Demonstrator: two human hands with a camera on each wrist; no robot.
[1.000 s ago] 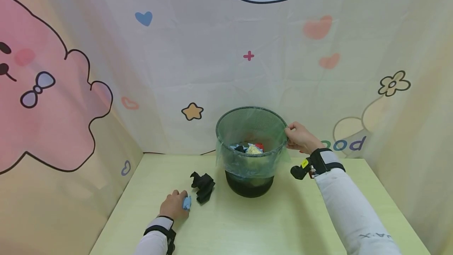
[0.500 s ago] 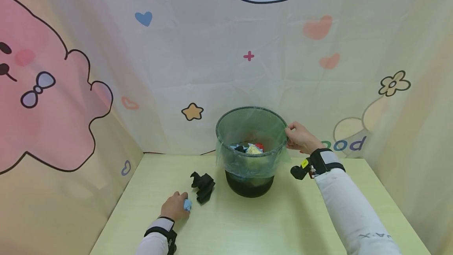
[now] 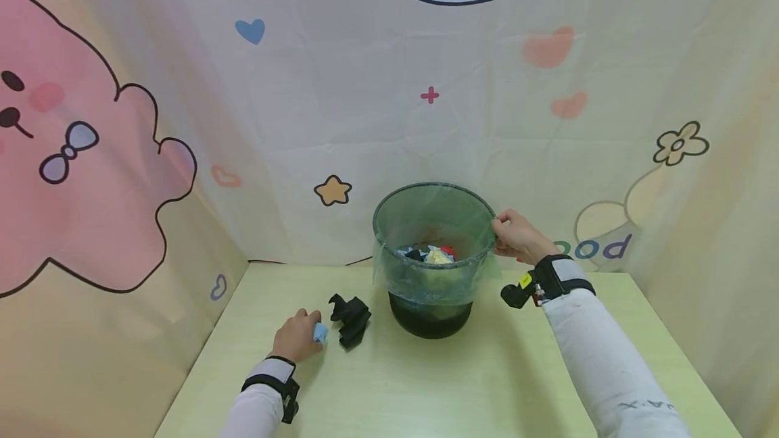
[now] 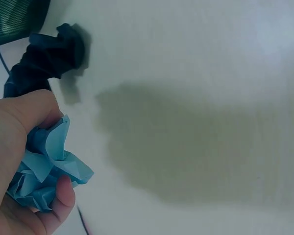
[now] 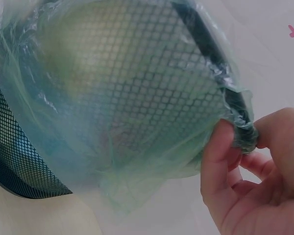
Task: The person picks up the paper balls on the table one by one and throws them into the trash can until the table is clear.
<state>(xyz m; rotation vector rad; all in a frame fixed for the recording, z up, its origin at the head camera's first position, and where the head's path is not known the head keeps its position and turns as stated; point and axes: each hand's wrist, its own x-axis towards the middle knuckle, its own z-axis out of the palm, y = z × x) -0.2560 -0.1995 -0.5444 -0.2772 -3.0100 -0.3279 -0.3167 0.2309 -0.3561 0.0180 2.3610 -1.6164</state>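
A crumpled ball of light blue paper (image 4: 48, 161) is gripped by my left hand (image 3: 297, 336), its fingers and thumb curled round it. Just right of that hand, crumpled black paper (image 3: 351, 322) lies on the table. My right hand (image 3: 517, 236) pinches the rim of a black mesh wastebasket (image 3: 429, 320) at its right side. A thin green plastic bag (image 5: 152, 161) lines the basket and folds down over the outside. Inside it, in the head view, lie crumpled scraps (image 3: 437, 255) in yellow, red, black and light blue.
The basket stands upright toward the back of the pale table (image 3: 389, 391). Behind rises a cloth backdrop (image 3: 365, 86) printed with hearts, stars and a pink figure. It also closes off the left and right sides.
My left hand first shifts slightly, then rises a little up the view with the blue paper held. The right hand stays at the basket rim. The black paper has not moved.
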